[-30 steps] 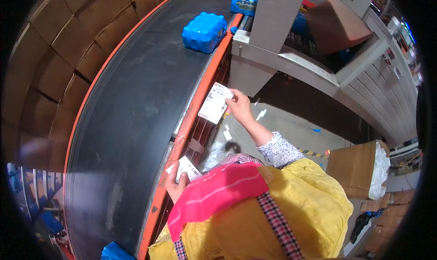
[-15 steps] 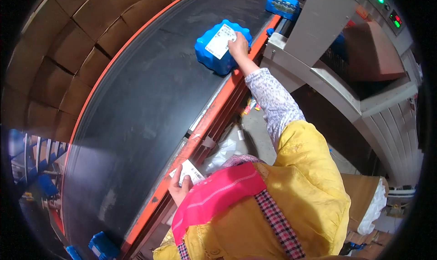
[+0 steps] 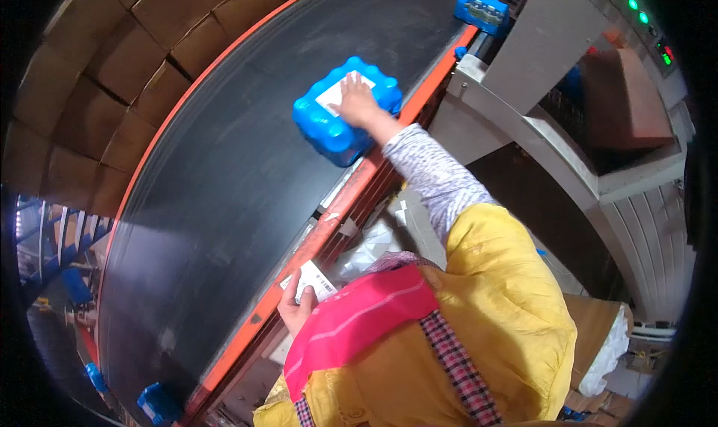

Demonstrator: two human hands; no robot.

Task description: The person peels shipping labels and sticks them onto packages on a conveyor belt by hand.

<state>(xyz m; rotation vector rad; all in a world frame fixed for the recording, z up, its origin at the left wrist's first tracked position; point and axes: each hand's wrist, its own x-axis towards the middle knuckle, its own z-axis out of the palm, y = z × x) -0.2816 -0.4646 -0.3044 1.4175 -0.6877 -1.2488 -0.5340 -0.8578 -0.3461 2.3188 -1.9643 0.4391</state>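
Observation:
On the dark conveyor belt (image 3: 224,173) lies a blue-wrapped pack (image 3: 329,131) with a bumpy top. A white printed label (image 3: 329,98) rests on the top of that pack. My right hand (image 3: 357,103) lies flat over the label with its fingers spread, covering part of it. Near the belt's orange edge, my left hand (image 3: 295,305) holds several white labels (image 3: 315,281) between thumb and fingers.
Another blue pack (image 3: 481,12) is at the belt's far end by a grey machine (image 3: 538,45). Two more blue packs are at the lower left, one of them (image 3: 158,403) nearer. Stacked cartons (image 3: 97,90) line the belt's left side. An orange rail (image 3: 348,203) borders the belt.
My right hand has brought a label onto the blue pack and now presses flat on it instead of pinching it. The packs have moved along the belt, toward the lower left. My left hand stays put.

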